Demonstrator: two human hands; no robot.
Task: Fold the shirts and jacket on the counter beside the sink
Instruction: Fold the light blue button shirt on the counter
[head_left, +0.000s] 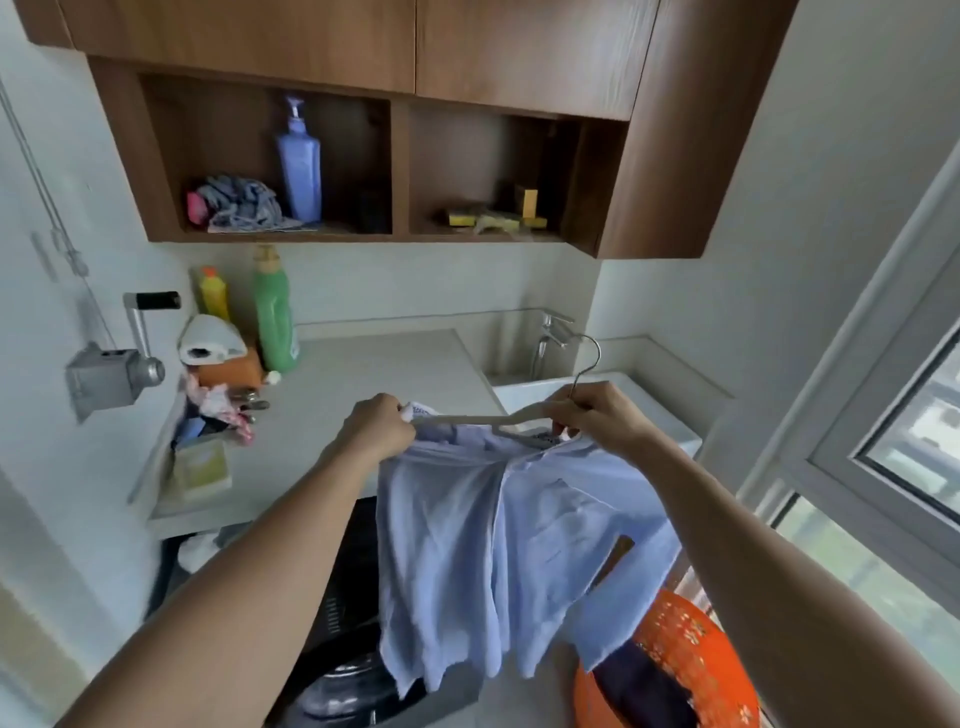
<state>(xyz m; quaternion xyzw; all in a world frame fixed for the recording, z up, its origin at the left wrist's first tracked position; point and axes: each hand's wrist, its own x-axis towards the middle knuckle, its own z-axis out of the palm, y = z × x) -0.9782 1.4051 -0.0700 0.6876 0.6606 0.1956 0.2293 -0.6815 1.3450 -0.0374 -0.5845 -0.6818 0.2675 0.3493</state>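
Item held: one pale blue long-sleeved cotton shirt, hanging on a slim white hanger with a bent metal hook, suspended in the air in front of the grey stone counter and not touching it. Left hand: fingers closed, pinching the shirt's shoulder together with the left end of the hanger. Right hand: fingers closed around the hanger at the base of its hook, with the collar gathered just beneath. The shirt body drops straight down between the two forearms; one sleeve trails to the right, its cuff hanging above an orange perforated plastic laundry basket that holds dark clothing. Counter contents, far left corner: a tall green plastic bottle, a smaller yellow bottle with an orange cap, a white crumpled bag and a cluster of small mixed articles, too blurred to list. The middle of the counter is bare. To the right of the counter: a white rectangular sink with a chrome tap behind it. Above: a brown wooden wall cabinet with two open compartments, the left holding a lilac pump bottle beside bundled grey cloth, the right holding yellow sponges. Below the counter: a dark appliance, partly hidden by the shirt.
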